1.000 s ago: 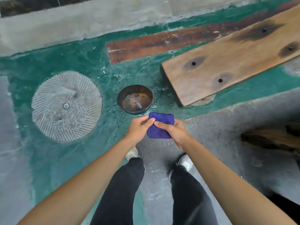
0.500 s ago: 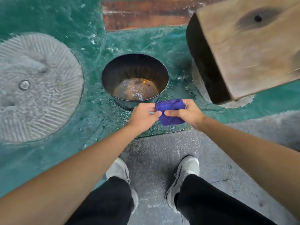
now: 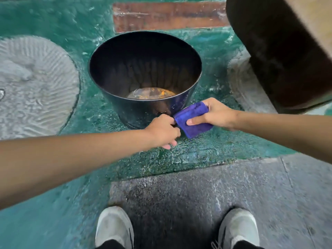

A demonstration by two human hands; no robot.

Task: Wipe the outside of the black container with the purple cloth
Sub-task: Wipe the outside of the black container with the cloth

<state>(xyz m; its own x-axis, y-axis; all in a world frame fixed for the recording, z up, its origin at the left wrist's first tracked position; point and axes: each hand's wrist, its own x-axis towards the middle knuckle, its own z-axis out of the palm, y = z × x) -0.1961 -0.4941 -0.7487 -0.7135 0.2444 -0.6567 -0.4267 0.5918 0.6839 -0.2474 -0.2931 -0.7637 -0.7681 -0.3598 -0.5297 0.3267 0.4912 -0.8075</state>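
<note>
The black container (image 3: pixel 136 108), a round tapered pot, stands upright on the wet green floor with brownish water in its bottom. A folded purple cloth (image 3: pixel 193 121) is held just in front of the pot's lower right wall. My right hand (image 3: pixel 218 114) grips the cloth with the thumb on top. My left hand (image 3: pixel 164 131) is low in front of the pot's base with curled fingers, its fingertips at the cloth's left edge. Whether it pinches the cloth or touches the pot is not visible.
A thick wooden plank (image 3: pixel 287 47) overhangs at the upper right, close to the pot. A ribbed grey stone disc (image 3: pixel 34 85) lies at the left. A reddish board (image 3: pixel 167 17) lies behind the pot. My two white shoes (image 3: pixel 115 229) stand on grey concrete (image 3: pixel 197 191) below.
The view has dropped much closer to the pot. Both hands have moved with the cloth down to the pot's lower front wall, the right hand shifting right.
</note>
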